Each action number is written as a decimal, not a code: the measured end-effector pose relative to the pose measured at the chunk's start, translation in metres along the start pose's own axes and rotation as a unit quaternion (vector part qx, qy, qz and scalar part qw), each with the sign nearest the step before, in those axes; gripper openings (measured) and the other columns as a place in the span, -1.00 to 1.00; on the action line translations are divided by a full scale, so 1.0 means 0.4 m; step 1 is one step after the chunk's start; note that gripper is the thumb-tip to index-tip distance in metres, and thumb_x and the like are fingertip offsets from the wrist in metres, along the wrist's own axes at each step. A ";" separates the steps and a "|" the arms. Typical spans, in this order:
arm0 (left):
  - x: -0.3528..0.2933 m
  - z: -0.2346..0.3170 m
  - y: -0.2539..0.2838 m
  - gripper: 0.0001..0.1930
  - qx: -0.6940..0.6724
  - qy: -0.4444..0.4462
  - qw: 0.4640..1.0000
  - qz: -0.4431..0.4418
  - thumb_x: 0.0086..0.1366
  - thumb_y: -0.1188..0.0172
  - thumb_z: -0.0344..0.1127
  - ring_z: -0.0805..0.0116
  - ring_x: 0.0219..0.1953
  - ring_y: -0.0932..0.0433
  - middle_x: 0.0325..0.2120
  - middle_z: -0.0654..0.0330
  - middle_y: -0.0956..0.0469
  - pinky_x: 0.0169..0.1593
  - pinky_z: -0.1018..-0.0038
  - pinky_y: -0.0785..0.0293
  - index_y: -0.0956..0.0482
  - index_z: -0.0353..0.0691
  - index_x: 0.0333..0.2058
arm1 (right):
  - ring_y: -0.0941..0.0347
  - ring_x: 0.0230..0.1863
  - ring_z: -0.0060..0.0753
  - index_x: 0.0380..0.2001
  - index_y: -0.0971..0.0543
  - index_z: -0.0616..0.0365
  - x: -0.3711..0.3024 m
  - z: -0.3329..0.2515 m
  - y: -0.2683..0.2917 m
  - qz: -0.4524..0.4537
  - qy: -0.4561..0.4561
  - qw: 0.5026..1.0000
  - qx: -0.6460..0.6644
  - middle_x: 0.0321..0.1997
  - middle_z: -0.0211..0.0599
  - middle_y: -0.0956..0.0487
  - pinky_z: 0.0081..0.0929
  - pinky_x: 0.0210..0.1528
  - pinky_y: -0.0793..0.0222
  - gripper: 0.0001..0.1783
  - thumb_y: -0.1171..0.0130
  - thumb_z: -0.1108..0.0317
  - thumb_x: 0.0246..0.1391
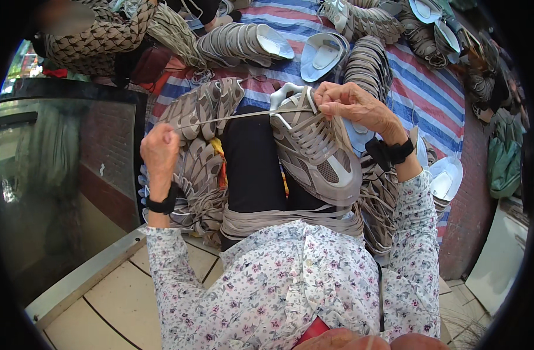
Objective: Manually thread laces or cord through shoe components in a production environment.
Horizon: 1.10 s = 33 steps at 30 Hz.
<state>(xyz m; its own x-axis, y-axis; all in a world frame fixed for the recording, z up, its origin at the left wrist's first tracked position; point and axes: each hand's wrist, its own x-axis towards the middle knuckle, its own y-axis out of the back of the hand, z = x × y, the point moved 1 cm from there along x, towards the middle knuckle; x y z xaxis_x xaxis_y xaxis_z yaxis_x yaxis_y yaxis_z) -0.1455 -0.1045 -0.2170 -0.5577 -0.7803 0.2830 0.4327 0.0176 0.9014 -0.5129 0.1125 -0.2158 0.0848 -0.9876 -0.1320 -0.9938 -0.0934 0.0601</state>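
Note:
On my lap lies a grey-beige sneaker upper (328, 166), its toe pointing toward me and its collar away. Flat laces criss-cross its front. A length of shoelace (243, 116) is stretched taut from the upper's top eyelets across to the left. My left hand (160, 150) is closed in a pinch on the far end of that lace, out beside my leg. At the collar, my right hand (357, 108) pinches lace by the top eyelets; its fingertips partly hide what they grip. A bundle of loose laces (293, 224) lies across my thighs.
Stacked sneaker uppers (200, 108) lie by my left leg, and more rows (366, 67) stand on a striped sheet (421, 87). Further laced uppers (380, 198) are at my right. A glass-fronted panel (63, 169) stands at left. Another person (104, 38) sits at the upper left.

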 end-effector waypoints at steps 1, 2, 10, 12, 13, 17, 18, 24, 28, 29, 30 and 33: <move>-0.011 -0.037 0.010 -0.92 0.016 0.014 1.000 0.011 0.07 -0.15 -0.42 0.08 -0.55 -0.52 -0.64 0.08 -0.48 -0.42 0.22 -0.40 -0.61 -0.22 -0.45 | -0.29 -0.18 -0.62 -0.56 -0.52 0.23 -0.001 -0.002 0.001 0.003 -0.003 1.000 0.017 -0.19 -0.47 -0.40 -0.60 -0.07 -0.23 -0.64 -0.23 0.17 0.18; -0.022 -0.068 0.018 -0.91 0.032 0.029 0.999 0.023 0.07 -0.15 -0.41 0.06 -0.55 -0.52 -0.64 0.07 -0.48 -0.42 0.21 -0.39 -0.61 -0.23 -0.44 | -0.29 -0.18 -0.62 -0.56 -0.52 0.23 0.001 0.004 0.001 0.001 -0.004 1.000 0.016 -0.19 -0.47 -0.40 -0.60 -0.07 -0.23 -0.64 -0.23 0.17 0.18; -0.101 -0.205 0.062 -0.89 0.045 0.127 0.991 0.023 0.07 -0.15 -0.42 0.03 -0.57 -0.48 -0.65 0.03 -0.43 -0.41 0.22 -0.39 -0.60 -0.28 -0.42 | -0.37 -0.17 -0.64 -0.35 -0.64 0.19 -0.005 0.001 -0.013 0.089 -0.009 0.996 -0.012 -0.24 -0.51 -0.48 -0.61 -0.12 -0.30 -0.87 -0.25 0.35 0.14; -0.101 -0.207 0.060 -0.91 0.080 0.058 0.993 0.057 0.11 -0.15 -0.43 0.17 -0.61 -0.45 -0.67 0.08 -0.38 -0.44 0.30 -0.37 -0.59 -0.28 -0.42 | -0.41 -0.23 -0.62 -0.32 -0.65 0.20 -0.005 -0.002 -0.030 0.089 0.013 0.995 -0.046 -0.32 -0.47 -0.51 -0.61 -0.15 -0.32 -0.90 -0.24 0.41 0.12; -0.095 -0.198 0.065 -0.91 0.080 0.060 0.993 0.059 0.11 -0.15 -0.43 0.17 -0.61 -0.45 -0.67 0.08 -0.38 -0.44 0.30 -0.37 -0.59 -0.28 -0.42 | -0.46 -0.30 -0.60 -0.29 -0.65 0.20 -0.004 -0.006 -0.041 0.089 0.035 0.992 -0.078 -0.40 -0.44 -0.54 -0.61 -0.18 -0.35 -0.90 -0.24 0.47 0.10; -0.025 -0.147 0.122 -0.90 -0.017 0.096 0.990 0.102 0.20 -0.16 -0.41 0.43 -0.61 -0.38 -0.67 0.21 -0.38 -0.45 0.46 -0.34 -0.58 -0.31 -0.36 | -0.57 -0.30 -0.23 -0.30 -0.65 0.09 0.014 -0.028 -0.097 0.079 0.118 0.919 -0.368 -0.45 -0.22 -0.59 -0.32 -0.21 -0.39 -0.82 -0.18 0.54 0.01; -0.004 -0.136 0.139 -0.89 -0.033 0.094 0.988 0.117 0.24 -0.16 -0.40 0.49 -0.60 -0.36 -0.65 0.24 -0.40 -0.45 0.50 -0.33 -0.58 -0.32 -0.34 | -0.57 -0.30 -0.23 -0.30 -0.65 0.09 0.021 -0.026 -0.109 0.077 0.121 0.918 -0.370 -0.45 -0.22 -0.59 -0.32 -0.21 -0.39 -0.82 -0.18 0.54 0.01; 0.086 -0.028 0.212 -0.82 -0.141 0.130 0.974 0.123 0.32 -0.13 -0.34 0.56 -0.54 -0.46 -0.54 0.28 -0.53 -0.43 0.57 -0.37 -0.58 -0.37 -0.27 | -0.52 -0.32 -0.26 -0.35 -0.49 0.04 0.056 0.008 -0.132 0.089 0.180 0.770 -0.605 -0.46 -0.36 -0.52 -0.31 -0.26 -0.29 -0.85 -0.13 0.51 -0.03; 0.099 -0.058 0.189 -0.79 -0.438 0.220 0.866 0.098 0.34 -0.16 -0.32 0.57 -0.43 -0.54 -0.33 0.30 -0.58 -0.36 0.65 -0.39 -0.57 -0.34 -0.17 | -0.49 -0.32 -0.18 -0.40 -0.42 0.11 0.051 -0.003 -0.135 0.127 0.207 0.801 -0.547 -0.44 -0.28 -0.46 -0.28 -0.27 -0.29 -0.87 -0.12 0.56 -0.03; 0.096 -0.055 0.192 -0.79 -0.441 0.215 0.865 0.101 0.34 -0.16 -0.32 0.57 -0.43 -0.54 -0.33 0.30 -0.58 -0.36 0.65 -0.39 -0.57 -0.34 -0.17 | -0.47 -0.31 -0.12 -0.41 -0.39 0.15 0.043 -0.016 -0.138 0.134 0.194 0.850 -0.471 -0.41 -0.23 -0.44 -0.26 -0.27 -0.30 -0.87 -0.11 0.58 -0.03; 0.090 -0.039 0.190 -0.80 -0.537 0.212 0.813 0.080 0.33 -0.16 -0.34 0.56 -0.37 -0.55 -0.23 0.26 -0.58 -0.32 0.66 -0.41 -0.56 -0.34 -0.15 | -0.44 -0.31 -0.06 -0.42 -0.37 0.19 0.036 -0.026 -0.134 0.143 0.178 0.891 -0.393 -0.38 -0.19 -0.42 -0.24 -0.27 -0.30 -0.87 -0.10 0.59 -0.03; 0.087 -0.041 0.177 -0.79 -0.694 0.199 0.691 0.035 0.34 -0.13 -0.40 0.51 -0.25 -0.57 -0.03 0.11 -0.54 -0.23 0.67 -0.49 -0.54 -0.37 -0.11 | -0.42 -0.36 -0.17 -0.45 -0.38 0.24 0.048 0.000 -0.134 0.122 0.238 0.925 -0.272 -0.37 -0.19 -0.44 -0.33 -0.31 -0.33 -0.85 -0.16 0.62 -0.02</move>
<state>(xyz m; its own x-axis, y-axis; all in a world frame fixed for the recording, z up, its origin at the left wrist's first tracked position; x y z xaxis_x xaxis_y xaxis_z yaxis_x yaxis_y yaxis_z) -0.1226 -0.1406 -0.1489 -0.3825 -0.9226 -0.0509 0.8652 -0.3382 -0.3703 -0.4579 0.0985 -0.2217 0.0129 -0.9193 0.3933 -0.8157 0.2178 0.5359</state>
